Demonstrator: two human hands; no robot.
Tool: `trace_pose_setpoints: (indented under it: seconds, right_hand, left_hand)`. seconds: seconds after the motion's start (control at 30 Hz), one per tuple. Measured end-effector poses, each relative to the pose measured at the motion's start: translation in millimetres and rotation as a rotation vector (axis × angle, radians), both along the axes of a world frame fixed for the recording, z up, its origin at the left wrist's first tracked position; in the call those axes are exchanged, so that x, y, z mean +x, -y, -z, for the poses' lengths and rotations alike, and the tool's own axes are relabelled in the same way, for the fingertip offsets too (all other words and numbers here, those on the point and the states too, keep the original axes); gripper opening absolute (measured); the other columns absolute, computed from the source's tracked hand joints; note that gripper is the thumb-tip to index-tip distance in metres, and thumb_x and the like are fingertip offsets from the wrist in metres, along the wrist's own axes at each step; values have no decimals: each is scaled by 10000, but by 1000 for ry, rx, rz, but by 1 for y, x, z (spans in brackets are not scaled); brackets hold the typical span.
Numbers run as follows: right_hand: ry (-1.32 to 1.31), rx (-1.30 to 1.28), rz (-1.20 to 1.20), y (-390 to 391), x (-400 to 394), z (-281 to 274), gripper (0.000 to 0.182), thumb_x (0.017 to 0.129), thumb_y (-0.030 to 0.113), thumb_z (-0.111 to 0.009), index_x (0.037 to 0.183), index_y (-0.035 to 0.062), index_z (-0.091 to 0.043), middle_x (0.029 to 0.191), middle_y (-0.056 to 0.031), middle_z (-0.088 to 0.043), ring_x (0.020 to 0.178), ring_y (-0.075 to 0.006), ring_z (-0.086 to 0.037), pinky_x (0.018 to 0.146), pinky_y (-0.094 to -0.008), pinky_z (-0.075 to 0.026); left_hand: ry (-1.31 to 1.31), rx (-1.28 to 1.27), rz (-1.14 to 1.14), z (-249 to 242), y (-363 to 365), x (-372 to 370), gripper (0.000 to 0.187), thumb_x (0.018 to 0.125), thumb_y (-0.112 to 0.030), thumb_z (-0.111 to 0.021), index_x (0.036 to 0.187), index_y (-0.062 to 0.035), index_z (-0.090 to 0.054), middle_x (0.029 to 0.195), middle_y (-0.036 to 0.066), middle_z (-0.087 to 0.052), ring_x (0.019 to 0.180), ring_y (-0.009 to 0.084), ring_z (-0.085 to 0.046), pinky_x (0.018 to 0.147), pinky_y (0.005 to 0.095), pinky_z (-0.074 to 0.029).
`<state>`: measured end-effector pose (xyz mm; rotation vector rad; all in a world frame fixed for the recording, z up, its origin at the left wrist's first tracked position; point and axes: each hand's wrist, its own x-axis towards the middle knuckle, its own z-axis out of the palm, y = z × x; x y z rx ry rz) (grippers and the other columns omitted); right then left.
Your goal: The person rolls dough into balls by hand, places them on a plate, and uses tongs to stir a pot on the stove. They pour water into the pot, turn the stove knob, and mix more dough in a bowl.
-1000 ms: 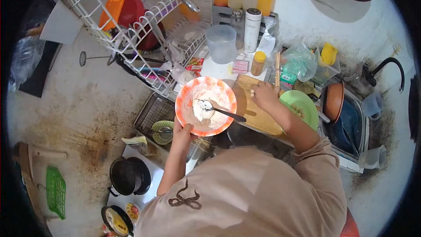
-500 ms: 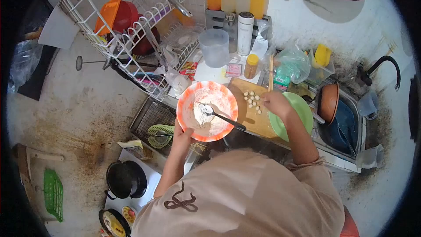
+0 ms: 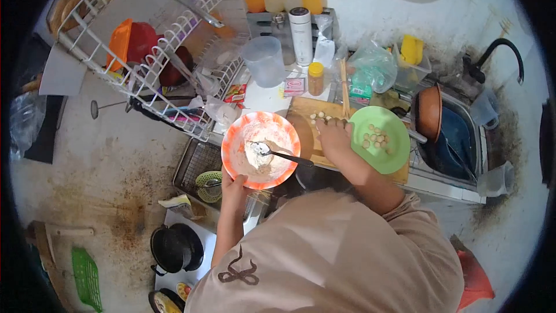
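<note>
My left hand (image 3: 233, 190) grips the near edge of an orange-and-white bowl (image 3: 230, 134). White flour-like powder coats its inside, and a dark-handled spoon (image 3: 292, 157) rests in it. On the wooden cutting board (image 3: 306, 106) lie several small pale balls (image 3: 318, 116). My right hand (image 3: 335, 140) is over these, its fingers spread and reaching down among them; the hand hides part of the group. More small round balls (image 3: 376, 137) sit in a light green plate (image 3: 370, 163), just right of my right wrist.
Behind the board stand a yellow-capped jar (image 3: 315, 80), a white flask (image 3: 300, 37), a clear pitcher (image 3: 264, 62) and a bundle of skewers (image 3: 344, 90). A white dish rack (image 3: 145, 84) is at left. At right, a sink (image 3: 457, 145) holds a brown bowl (image 3: 428, 113).
My right hand has moved left from the plate's edge onto the balls on the board. The plate's contents, earlier hidden, now show. The whole view has shifted; my left hand still holds the bowl.
</note>
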<state>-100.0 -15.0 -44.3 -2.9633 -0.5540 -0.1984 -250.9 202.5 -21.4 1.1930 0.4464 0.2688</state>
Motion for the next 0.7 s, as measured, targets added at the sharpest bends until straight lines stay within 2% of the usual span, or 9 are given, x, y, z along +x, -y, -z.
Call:
trace_pose_setpoints:
  seconds: [0.03,0.13,0.23,0.33,0.37,0.47,0.5,0.57,0.7]
  right_hand:
    - [35,4,26,-2,7,14,282,790,171,-485,1066,142,-531,1005,-97,-548,1017,-259,-477,812,-424,-317]
    - [33,-38,1,-1,4,10,264,800,141,-439,1043,131,-541,986,-99,-557,991,-256,-495,803,-411,-326]
    - [-63,17,-7,-2,1,-1,249,805,136,-434,1027,130,-548,979,-101,-560,961,-247,-514,800,-400,-336]
    - [33,53,-37,1,6,12,257,815,137,-418,1037,135,-548,970,-99,-561,932,-237,-529,800,-385,-339]
    - [100,32,-32,0,7,10,275,793,163,-483,1061,129,-533,959,-89,-557,927,-240,-530,786,-406,-366]
    - [-45,149,-82,6,4,-2,391,761,207,-565,1131,119,-475,1010,-103,-515,962,-278,-507,779,-430,-401]
    - [-22,170,-75,3,6,1,424,758,228,-580,1149,125,-454,1030,-114,-494,971,-295,-498,780,-434,-410]
    - [24,212,-57,-3,7,7,495,751,269,-610,1185,137,-412,1070,-136,-452,989,-329,-479,782,-442,-429]
    - [-80,80,84,-20,12,-7,488,794,323,-569,1209,147,-383,1102,-165,-414,993,-375,-462,791,-435,-434]
  left_hand:
    - [-22,18,3,-2,1,-1,595,704,55,-366,1274,-84,-265,1178,172,-433,993,314,-544,732,414,-536]
    - [2,-11,0,6,-3,-3,593,701,54,-367,1270,-82,-267,1174,173,-433,998,322,-540,735,418,-535]
    - [-4,18,17,8,-7,-5,595,698,58,-365,1268,-82,-267,1168,173,-437,989,325,-545,720,423,-539]
    - [-44,24,-28,-1,-2,-7,598,696,59,-365,1268,-88,-268,1168,169,-437,976,324,-552,694,425,-546]
    - [-23,41,-24,2,-3,-7,604,702,56,-369,1275,-101,-260,1169,166,-434,963,319,-557,677,422,-550]
    - [-96,48,-37,-2,-1,-8,617,709,56,-369,1289,-111,-241,1177,160,-427,958,310,-560,678,419,-549]
    - [-111,69,-11,-2,-3,-9,630,715,58,-366,1302,-118,-219,1185,157,-417,968,306,-555,681,420,-548]
    - [-91,35,-21,-1,-2,-9,646,714,51,-366,1317,-125,-211,1175,142,-437,940,275,-570,649,368,-554]
    - [-68,24,-20,5,-2,-9,644,727,40,-370,1324,-127,-196,1158,141,-451,888,242,-592,586,308,-557]
